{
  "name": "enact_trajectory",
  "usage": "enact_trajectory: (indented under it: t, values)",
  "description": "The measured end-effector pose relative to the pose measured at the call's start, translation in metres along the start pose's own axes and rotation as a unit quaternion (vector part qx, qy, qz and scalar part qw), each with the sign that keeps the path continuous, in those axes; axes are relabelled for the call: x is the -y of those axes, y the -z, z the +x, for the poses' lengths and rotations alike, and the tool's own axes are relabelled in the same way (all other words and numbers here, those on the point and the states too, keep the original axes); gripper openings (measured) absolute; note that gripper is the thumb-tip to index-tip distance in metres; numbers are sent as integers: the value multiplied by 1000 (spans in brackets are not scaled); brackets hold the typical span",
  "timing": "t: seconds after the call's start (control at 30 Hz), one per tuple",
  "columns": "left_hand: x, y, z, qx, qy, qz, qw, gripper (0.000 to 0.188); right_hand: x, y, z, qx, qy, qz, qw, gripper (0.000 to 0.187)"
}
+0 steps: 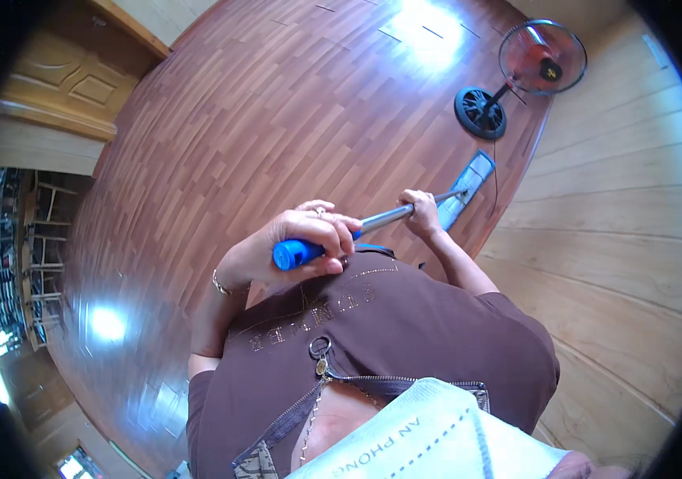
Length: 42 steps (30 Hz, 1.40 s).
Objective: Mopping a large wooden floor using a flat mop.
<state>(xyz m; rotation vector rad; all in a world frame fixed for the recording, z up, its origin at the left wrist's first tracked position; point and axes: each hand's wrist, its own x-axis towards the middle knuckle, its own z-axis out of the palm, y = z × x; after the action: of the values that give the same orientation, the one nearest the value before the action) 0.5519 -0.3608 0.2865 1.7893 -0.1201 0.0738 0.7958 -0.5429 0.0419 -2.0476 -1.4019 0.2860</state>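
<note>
A flat mop (378, 221) with a metal pole slants away from my chest toward the right wall. Around the blue grip at its top end my left hand (309, 233) is closed, a ring and a bracelet showing. Farther down the pole, my right hand (418, 214) is wrapped round the metal. The wide blue-and-white mop head (466, 190) lies on the wood-look floor (277, 128), close to the foot of the wall.
Beyond the mop head stands a fan with a round black base (481, 112) and a caged head (543, 57). A dark cord (496, 172) runs along the floor by the mop head. Pale panelled wall (612, 239) rises on the right. At left are a wooden door (69, 76) and racks (45, 239).
</note>
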Motion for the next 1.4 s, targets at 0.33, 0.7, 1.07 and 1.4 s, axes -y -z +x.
enact_trajectory:
  t: [0.33, 0.7, 1.07, 1.4]
  values:
    - [-41, -12, -25, -101, 15, 109, 989, 15, 19, -28, 68, 88, 109, 84, 987, 13]
    - [1, -56, -32, -309, 53, 220, 924, 13, 24, -110, 170, 220, 197, 29, 955, 36]
    - [-61, -72, -87, -408, 103, 357, 834, 17, 175, -178, 153, 349, 329, 122, 869, 32]
    - [-82, -87, -150, -410, 59, 431, 801, 26, 271, -241, 87, 468, 403, 225, 754, 29]
